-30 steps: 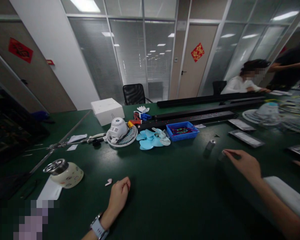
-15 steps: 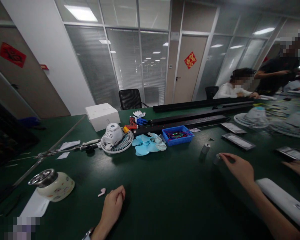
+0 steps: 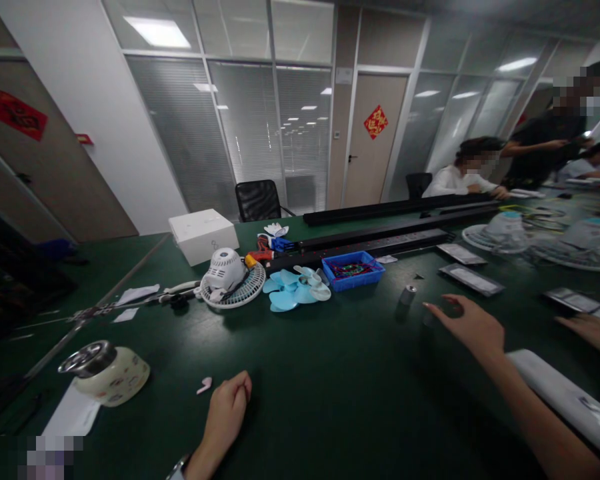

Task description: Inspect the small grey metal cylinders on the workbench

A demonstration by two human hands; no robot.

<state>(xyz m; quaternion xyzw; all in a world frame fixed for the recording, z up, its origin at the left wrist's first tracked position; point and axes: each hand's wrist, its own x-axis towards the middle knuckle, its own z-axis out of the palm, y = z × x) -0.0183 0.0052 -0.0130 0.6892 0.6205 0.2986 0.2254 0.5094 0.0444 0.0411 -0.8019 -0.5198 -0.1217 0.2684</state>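
My right hand (image 3: pixel 473 328) hovers over the right part of the table, thumb and fingers apart. Just below its thumb a small cylinder (image 3: pixel 429 319) stands on the table, dim and partly hidden. Left of it stands a similar silver cylinder (image 3: pixel 408 294), which looks like a battery. My left hand (image 3: pixel 229 403) rests on the table in a loose fist, with nothing showing in it. A pale pink earbud (image 3: pixel 205 385) lies just left of that fist, apart from it.
Light blue fan blades (image 3: pixel 297 288), a white fan part (image 3: pixel 226 273) and a blue tray (image 3: pixel 355 279) of wires lie ahead. A cream flask (image 3: pixel 123 377) stands at left. A long white case (image 3: pixel 565 393) lies beside my right forearm. Another hand (image 3: pixel 593 333) reaches in at right.
The fingers of my right hand have spread from a pinch on the small cylinder, letting it go. My left hand stays where it was. The view has shifted slightly.
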